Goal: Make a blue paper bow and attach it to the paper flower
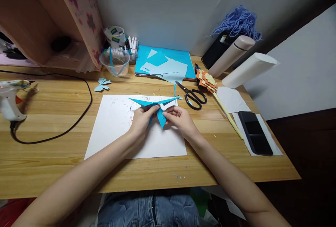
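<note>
A folded blue paper bow point(161, 117) is held just above a white sheet of paper point(110, 136). My left hand point(143, 117) pinches it near its middle, the thumb lying over the centre. With thumb and fingers closed, my right hand point(180, 117) grips the edge of its lower right tail. Two long pointed parts spread out to either side at the top. The fingers partly hide the lower left tail. Beyond my right hand lie black-handled scissors point(195, 98), shut, on the wooden table. A smaller light-blue paper bow point(102, 84) rests behind the sheet.
At the left is a glue gun point(12, 97) with a black cord point(78, 118). A plastic cup point(114, 62), markers point(133, 45) and paper scraps on a blue folder point(144, 53) stand behind. Rightward are a paper flower point(207, 80), a phone point(255, 132) and two bottles point(231, 55).
</note>
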`<state>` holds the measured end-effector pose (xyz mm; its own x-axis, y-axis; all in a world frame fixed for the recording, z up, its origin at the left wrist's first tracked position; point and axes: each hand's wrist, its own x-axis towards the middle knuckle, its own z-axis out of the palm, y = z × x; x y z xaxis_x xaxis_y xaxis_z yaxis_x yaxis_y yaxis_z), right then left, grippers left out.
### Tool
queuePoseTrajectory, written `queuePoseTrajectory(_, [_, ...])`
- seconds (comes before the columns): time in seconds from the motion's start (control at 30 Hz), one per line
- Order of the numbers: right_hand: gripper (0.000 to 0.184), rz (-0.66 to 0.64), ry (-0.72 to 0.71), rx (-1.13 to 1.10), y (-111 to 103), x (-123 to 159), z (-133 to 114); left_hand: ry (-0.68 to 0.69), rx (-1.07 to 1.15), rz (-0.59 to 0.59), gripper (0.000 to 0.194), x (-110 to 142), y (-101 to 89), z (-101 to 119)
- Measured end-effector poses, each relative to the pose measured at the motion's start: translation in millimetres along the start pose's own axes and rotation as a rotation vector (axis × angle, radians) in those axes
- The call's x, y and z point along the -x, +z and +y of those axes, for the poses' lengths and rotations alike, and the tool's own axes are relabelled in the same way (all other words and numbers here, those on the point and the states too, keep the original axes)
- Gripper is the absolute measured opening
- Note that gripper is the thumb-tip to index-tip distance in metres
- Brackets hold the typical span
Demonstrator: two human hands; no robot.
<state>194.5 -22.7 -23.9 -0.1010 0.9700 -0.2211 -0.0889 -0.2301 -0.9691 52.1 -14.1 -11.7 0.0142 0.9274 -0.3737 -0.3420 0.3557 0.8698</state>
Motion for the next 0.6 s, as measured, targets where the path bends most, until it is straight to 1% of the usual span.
queuePoseTrajectory(0.13, [0.026, -0.002, 0.028, -0.061, 0.0, -0.2, 2.3, 0.005, 0.001, -0.029, 0.023, -1.4, -1.2, -2.3])
queuePoseTrajectory(0.3, [0.029, -0.066, 0.093, -0.083, -5.2, -2.0, -1.0, 0.019, -0.028, -0.03, 0.026, -3.6, -3.2, -4.5])
queuePoseTrajectory(0.47, [0.03, -0.045, 0.09, -0.071, -6.6, -1.7, -3.5, 0.02, -0.055, -0.059, 0.025, -2.2, -2.5, -3.2])
queuePoseTrajectory(0.6, [0.031, -0.037, 0.128, -0.098, -2.6, 1.2, -2.4, 0.02, -0.06, -0.057, 0.025, -2.0, -2.4, -1.9])
